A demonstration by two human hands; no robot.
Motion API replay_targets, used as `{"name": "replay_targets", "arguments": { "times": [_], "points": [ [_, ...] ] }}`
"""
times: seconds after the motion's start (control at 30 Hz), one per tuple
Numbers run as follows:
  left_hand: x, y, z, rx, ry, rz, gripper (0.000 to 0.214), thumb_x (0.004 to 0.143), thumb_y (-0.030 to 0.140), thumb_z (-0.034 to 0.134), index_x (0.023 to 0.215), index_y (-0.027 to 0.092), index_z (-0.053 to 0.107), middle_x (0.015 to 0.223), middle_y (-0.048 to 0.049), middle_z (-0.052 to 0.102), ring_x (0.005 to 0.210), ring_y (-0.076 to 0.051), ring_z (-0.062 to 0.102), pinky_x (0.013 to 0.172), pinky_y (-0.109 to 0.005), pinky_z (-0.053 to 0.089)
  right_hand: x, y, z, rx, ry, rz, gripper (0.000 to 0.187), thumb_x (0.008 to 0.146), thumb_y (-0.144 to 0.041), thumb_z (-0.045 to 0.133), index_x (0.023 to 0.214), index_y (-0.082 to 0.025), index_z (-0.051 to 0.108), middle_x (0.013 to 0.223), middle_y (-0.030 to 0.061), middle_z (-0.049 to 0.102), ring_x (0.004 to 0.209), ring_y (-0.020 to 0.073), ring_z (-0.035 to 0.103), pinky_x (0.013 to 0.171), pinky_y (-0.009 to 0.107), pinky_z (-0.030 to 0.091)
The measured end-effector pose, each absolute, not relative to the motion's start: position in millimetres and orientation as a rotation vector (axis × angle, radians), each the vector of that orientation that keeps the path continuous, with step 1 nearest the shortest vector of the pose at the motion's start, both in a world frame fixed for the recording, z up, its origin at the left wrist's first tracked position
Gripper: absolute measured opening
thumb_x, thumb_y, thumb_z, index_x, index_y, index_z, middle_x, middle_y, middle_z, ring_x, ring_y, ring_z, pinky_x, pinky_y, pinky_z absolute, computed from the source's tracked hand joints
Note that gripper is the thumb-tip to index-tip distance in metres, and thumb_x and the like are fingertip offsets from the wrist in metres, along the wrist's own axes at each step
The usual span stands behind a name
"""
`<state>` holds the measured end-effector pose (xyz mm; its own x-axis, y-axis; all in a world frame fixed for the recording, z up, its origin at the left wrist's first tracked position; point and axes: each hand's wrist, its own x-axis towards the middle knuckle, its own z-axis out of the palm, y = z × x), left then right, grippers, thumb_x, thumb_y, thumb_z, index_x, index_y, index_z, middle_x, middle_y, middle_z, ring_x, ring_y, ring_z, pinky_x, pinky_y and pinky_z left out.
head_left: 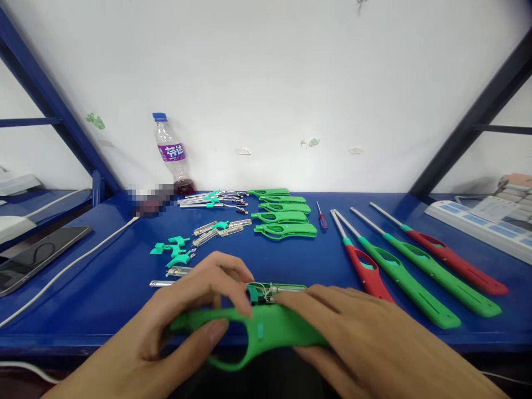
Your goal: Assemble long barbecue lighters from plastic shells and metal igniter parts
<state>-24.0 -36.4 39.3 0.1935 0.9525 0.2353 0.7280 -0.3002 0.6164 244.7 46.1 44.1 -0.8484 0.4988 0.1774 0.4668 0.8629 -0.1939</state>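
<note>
A green lighter casing (272, 327) is held level above the front edge of the blue table. My left hand (195, 299) is closed around its narrow left end, the thumb below and an index finger near the trigger opening. My right hand (344, 327) grips the wider handle end, fingers over the top and thumb side hidden. Just behind it shows an open casing half with a clear fuel tank (291, 288), thin wires and a teal trigger (252, 293). A metal lighter tube (161, 284) sticks out to the left of my left hand. Whether the two green parts touch, I cannot tell.
Behind lie green casing halves (286, 230), metal tubes (199, 200), clear fuel tanks (230, 228), teal triggers (177, 252) and a screwdriver (322, 219). Several finished-looking lighters (411, 277) rest right, near a power strip (482, 224). Left are a bottle (170, 149), cable (83, 257) and phone (37, 255).
</note>
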Motion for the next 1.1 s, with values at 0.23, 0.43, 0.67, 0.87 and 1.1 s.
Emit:
{"name": "replay_targets", "arguments": {
  "times": [0.23,0.43,0.67,0.87,1.1],
  "points": [
    [-41,-17,14,2.269,1.775,0.696,0.040,0.104,0.041,0.060,0.144,0.040,0.060,0.132,0.0003,0.070,0.121,-0.024,0.066,0.107,-0.039,0.055,243,68,30,-0.950,-2.746,0.117,0.042,0.097,-0.023,0.062,0.138,-0.026,0.066,0.122,0.0091,0.078,0.093,0.0337,0.077,0.075,0.049,0.061],
    [-45,0,0,2.392,1.712,0.652,0.032,0.106,0.029,0.056,0.135,0.034,0.068,0.123,-0.0013,0.074,0.117,-0.022,0.066,0.105,-0.038,0.054,234,74,20,-1.075,-2.733,0.301,0.028,0.093,-0.023,0.074,0.119,-0.032,0.073,0.113,0.0028,0.075,0.101,0.0301,0.071,0.093,0.049,0.056],
    [-46,1,-4,2.324,1.667,0.546,0.032,0.105,0.025,0.059,0.134,0.037,0.068,0.128,-0.0001,0.069,0.121,-0.020,0.062,0.107,-0.034,0.051,237,83,12,-1.031,-2.792,0.438,0.028,0.088,-0.015,0.076,0.111,-0.030,0.073,0.110,0.0029,0.070,0.101,0.0271,0.069,0.094,0.044,0.054],
    [-48,5,-1,2.323,1.642,0.577,0.030,0.104,0.031,0.061,0.132,0.037,0.071,0.121,-0.0016,0.070,0.113,-0.022,0.065,0.100,-0.034,0.054,231,85,6,-0.967,-2.782,0.349,0.028,0.092,-0.023,0.074,0.119,-0.030,0.070,0.116,0.0051,0.071,0.107,0.0306,0.069,0.097,0.050,0.053],
    [-57,3,-6,2.257,1.722,0.511,0.033,0.105,0.026,0.056,0.134,0.036,0.068,0.129,-0.0002,0.067,0.119,-0.020,0.063,0.104,-0.031,0.053,225,87,9,-0.993,-2.800,0.426,0.022,0.097,-0.028,0.069,0.118,-0.029,0.072,0.116,0.0052,0.072,0.108,0.0316,0.069,0.098,0.053,0.053]
  ]
}}
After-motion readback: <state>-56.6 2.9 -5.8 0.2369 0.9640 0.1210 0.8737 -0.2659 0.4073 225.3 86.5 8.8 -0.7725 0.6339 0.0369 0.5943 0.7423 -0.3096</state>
